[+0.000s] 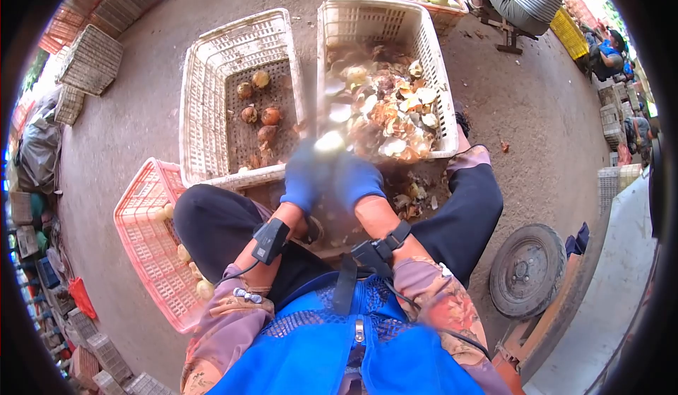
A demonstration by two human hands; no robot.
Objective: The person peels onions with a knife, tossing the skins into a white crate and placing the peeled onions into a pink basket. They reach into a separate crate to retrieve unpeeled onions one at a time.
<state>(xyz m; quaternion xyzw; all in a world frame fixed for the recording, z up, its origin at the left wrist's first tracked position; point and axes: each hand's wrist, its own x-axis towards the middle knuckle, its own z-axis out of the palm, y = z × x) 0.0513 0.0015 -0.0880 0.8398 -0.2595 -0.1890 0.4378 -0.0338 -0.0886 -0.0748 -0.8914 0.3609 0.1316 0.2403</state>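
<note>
Center frame, both blue-gloved hands, left hand (pixel 305 176) & right hand (pixel 357 177), grip a pale fruit (pixel 330 142), blurred, mid-peel prob.; next needs scraps into shell crate (pixel 438 77) upper right.

Honestly can't read any text here. No labels, brand names, numbers or signs show up on the white plastic crates (pixel 212 91), the pink plastic crate (pixel 145 232) or the blue mesh vest (pixel 318 345). Everything's too blurry anyway.
</note>
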